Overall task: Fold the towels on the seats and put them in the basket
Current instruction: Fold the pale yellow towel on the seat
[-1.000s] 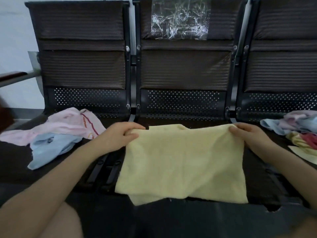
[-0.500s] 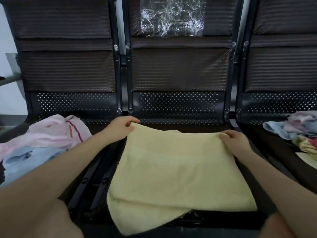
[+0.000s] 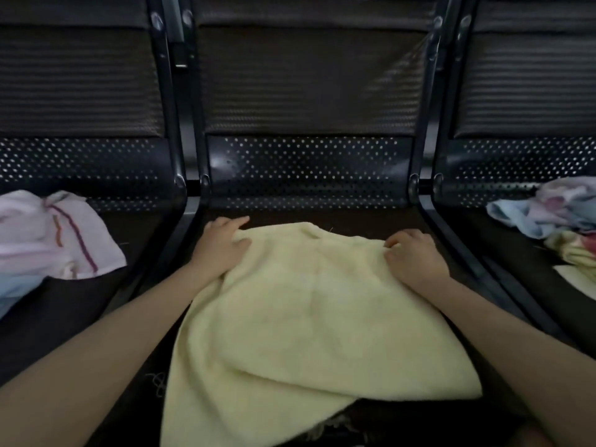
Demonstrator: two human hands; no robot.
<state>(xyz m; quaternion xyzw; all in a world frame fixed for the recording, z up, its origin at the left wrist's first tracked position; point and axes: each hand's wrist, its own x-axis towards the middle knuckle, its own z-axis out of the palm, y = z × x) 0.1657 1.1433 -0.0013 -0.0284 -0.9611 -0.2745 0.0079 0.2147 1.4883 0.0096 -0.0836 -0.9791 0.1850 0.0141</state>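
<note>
The pale yellow terry towel [image 3: 309, 317] lies spread over the middle black metal seat [image 3: 309, 175], its far edge near the seat's perforated back panel and its near edge hanging off the front. It already looks doubled: a second layer shows beneath the near right corner, where the upper layer ends in a rounded fold. The left hand [image 3: 222, 250] rests on the far left corner, its fingers [image 3: 232, 222] partly stretched toward the back panel with the cloth bunched under the thumb. The right hand [image 3: 414, 256] grips the far right corner, fingers [image 3: 395, 241] curled and pinching the edge.

I judge the step in hand to be laying this towel flat on the middle seat after a first fold, with the far edge being set down and tugged straight. The next move probably calls for smoothing the wrinkles near the far edge, squaring the uneven near corners, then bringing one side across the other. The basket is not in view.

The towel is soft, nappy and limp; it sags where the seat ends and will slide out of line easily, so both layers need holding together. The seat is hard and dark, with a dotted perforated back and ribbed padding above.

On the seat left of the middle seat lies a crumpled pink towel with red and orange stripes [image 3: 58, 233], over a pale blue cloth [image 3: 16, 291]. On the seat to the right sits a heap of blue, pink and yellow towels [image 3: 554, 217], all unfolded.
</note>
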